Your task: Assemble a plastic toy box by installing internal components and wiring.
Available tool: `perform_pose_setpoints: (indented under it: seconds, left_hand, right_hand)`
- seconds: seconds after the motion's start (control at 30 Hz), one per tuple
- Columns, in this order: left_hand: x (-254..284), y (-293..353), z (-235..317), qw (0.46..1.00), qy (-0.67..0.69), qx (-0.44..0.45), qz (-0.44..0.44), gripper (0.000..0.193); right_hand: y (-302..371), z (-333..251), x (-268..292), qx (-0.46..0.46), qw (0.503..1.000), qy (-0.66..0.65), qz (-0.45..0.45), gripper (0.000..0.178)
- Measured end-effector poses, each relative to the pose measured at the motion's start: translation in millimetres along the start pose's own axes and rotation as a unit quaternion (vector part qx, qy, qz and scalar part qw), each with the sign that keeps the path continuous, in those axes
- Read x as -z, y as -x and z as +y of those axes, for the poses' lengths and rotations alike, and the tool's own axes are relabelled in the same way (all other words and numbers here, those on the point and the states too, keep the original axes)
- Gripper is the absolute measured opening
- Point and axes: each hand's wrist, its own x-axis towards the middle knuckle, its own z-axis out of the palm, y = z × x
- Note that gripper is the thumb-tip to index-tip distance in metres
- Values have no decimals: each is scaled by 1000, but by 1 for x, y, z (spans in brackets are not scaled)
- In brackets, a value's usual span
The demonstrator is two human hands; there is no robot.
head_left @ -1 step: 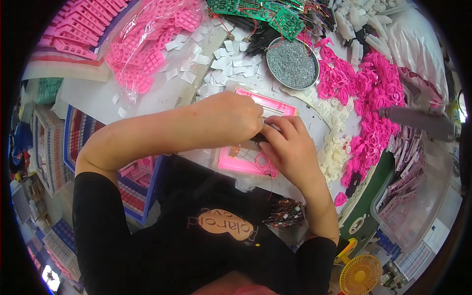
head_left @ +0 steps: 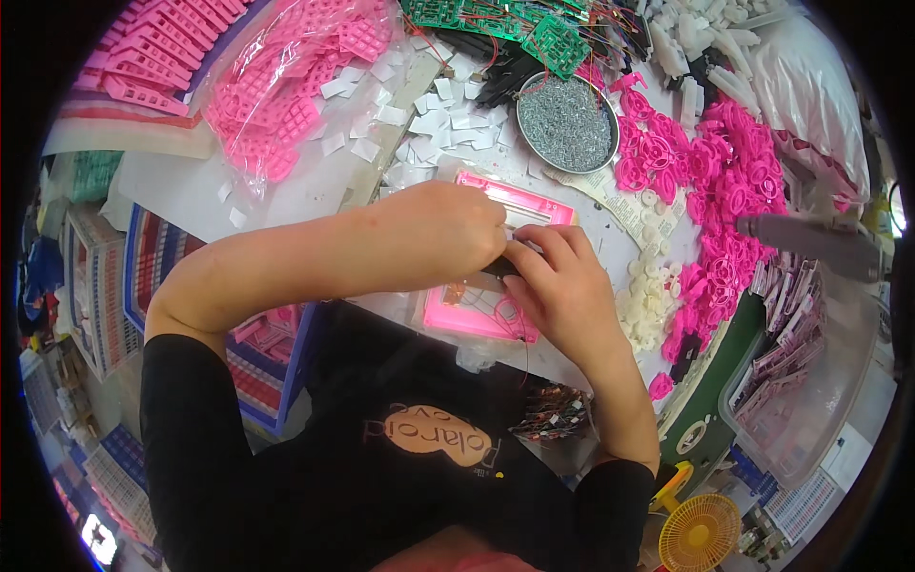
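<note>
A pink plastic housing (head_left: 443, 317) lies flat on the table before me, with metal strips and a thin red wire (head_left: 515, 310) showing inside it. Over its middle my left hand (head_left: 448, 229) is closed, and the palm side is turned away, so what its fingers hold is hidden. From the right, my right hand (head_left: 567, 286) curls in, thumb and index finger bent together beside the left fingers. A small dark part (head_left: 499, 267) shows between the two hands inside the housing. I cannot tell which fingers grip it.
Beyond the housing stands a round metal dish (head_left: 567, 124) of small screws. Green circuit boards (head_left: 556, 46) and white paper pieces (head_left: 429, 124) lie behind. Pink rings (head_left: 724, 181) and white round parts (head_left: 646, 305) cover the right side. A grey tool (head_left: 815, 243) juts in there.
</note>
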Motion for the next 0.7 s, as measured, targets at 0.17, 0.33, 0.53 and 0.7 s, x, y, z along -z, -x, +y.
perform_pose_setpoints:
  seconds: [0.17,0.33,0.53,0.7]
  left_hand:
    - [-11,-2,-10,979,149,131,40,15]
    - [-3,-16,-13,962,212,172,-24,15]
    - [-8,-20,-13,987,110,114,-17,14]
    - [-18,-19,-16,994,69,83,-13,14]
  right_hand:
    - [0,-6,3,-12,999,23,-22,36]
    - [0,-25,1,-42,992,115,-42,41]
    - [0,-45,1,-37,972,222,-66,47]
    - [-2,-28,26,-30,998,43,-33,43]
